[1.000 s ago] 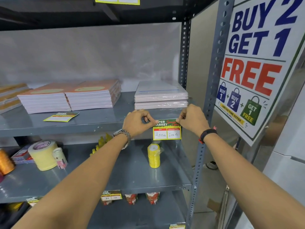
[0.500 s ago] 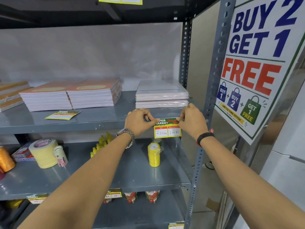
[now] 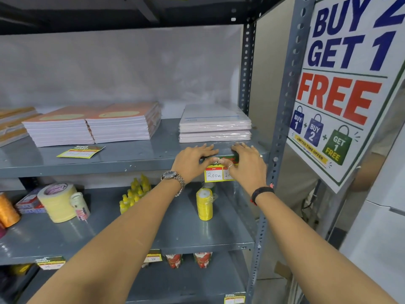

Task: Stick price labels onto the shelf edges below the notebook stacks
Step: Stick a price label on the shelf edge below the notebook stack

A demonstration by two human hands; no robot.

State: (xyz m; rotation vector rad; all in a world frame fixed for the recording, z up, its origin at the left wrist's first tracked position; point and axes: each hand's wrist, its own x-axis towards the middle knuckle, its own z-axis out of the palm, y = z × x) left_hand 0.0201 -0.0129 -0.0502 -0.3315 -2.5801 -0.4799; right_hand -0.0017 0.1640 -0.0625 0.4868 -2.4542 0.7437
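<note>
A yellow and green price label (image 3: 213,174) marked 200 lies against the front edge of the grey shelf (image 3: 109,170), just below a stack of white plastic-wrapped notebooks (image 3: 214,126). My left hand (image 3: 192,162) and my right hand (image 3: 247,163) lie flat over the label's green top, fingers spread onto the shelf top, thumbs pressing the label. Two stacks of orange-covered notebooks (image 3: 94,126) sit further left on the same shelf. A second loose price label (image 3: 81,152) lies on the shelf in front of them.
On the shelf below stand a yellow ribbon spool (image 3: 205,204), small yellow bottles (image 3: 134,194), a big tape roll (image 3: 58,201) and an orange thread cone (image 3: 7,210). The upright post (image 3: 282,128) and a "BUY 2 GET 1 FREE" sign (image 3: 344,88) are at the right.
Both hands went from pinching the label's top corners to lying flat and pressing it against the shelf edge. The view has drawn closer.
</note>
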